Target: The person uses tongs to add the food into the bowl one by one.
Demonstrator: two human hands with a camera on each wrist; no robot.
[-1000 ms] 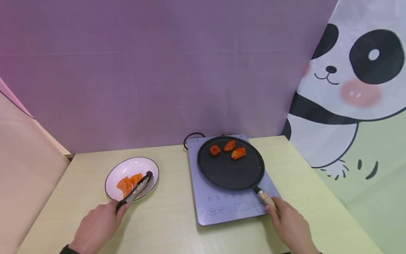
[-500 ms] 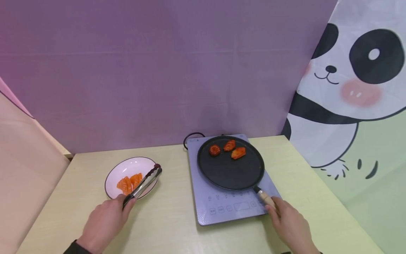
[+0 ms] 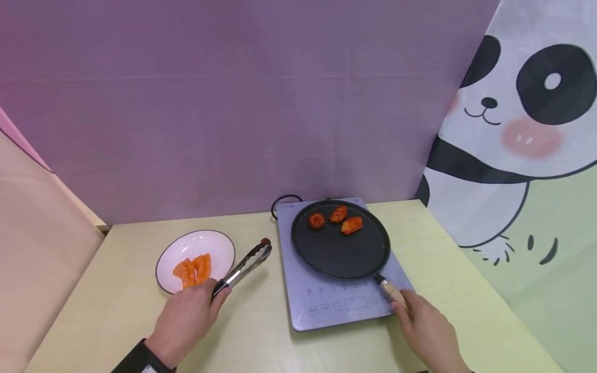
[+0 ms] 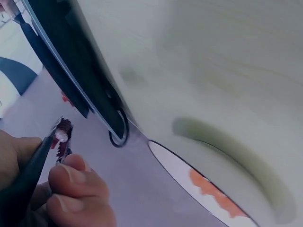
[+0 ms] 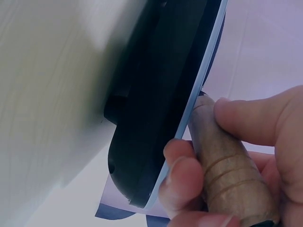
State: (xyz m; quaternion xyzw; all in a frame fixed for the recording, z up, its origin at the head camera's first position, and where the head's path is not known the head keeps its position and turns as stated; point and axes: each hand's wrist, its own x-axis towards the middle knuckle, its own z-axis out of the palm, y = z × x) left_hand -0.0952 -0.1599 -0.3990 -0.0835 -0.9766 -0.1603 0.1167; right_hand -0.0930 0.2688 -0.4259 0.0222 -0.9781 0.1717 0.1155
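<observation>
Left hand (image 3: pixel 188 316) on tongs (image 3: pixel 242 270), right hand (image 3: pixel 429 331) on pan handle (image 3: pixel 392 292).
I see left fingers wrapped round the tongs' dark grip, tips pointing up-right, over the table (image 3: pixel 252 342) between plate (image 3: pixel 200 239) and induction cooker (image 3: pixel 302 295); can't tell if the tips pinch anything. Orange slices (image 3: pixel 201 267) lie on the plate, just beyond the left hand. Right hand grasps the wooden handle, thumb against it in my right wrist feed. Black pan (image 3: pixel 340 256) sits on the cooker, three reddish food pieces (image 3: pixel 352 225) toward its far side.
</observation>
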